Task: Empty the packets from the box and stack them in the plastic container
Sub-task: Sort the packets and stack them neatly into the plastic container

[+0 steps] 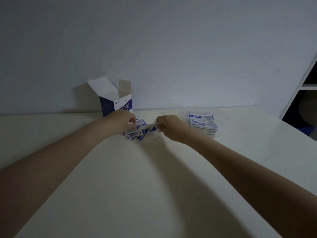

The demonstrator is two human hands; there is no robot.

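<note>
Pinching one packet [148, 129] between left hand [122, 121] and right hand [169, 126]

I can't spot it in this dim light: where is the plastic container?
The clear plastic container sits on the table's far right, just beyond the right hand, with packets stacked inside.

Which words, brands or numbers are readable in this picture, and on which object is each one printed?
None can be read for certain.
Box: two small characters and larger white characters, too blurred to quote.
Loose packets: blue print, blurred.
Stacked packets in the plastic container: blue print, too small.
</note>
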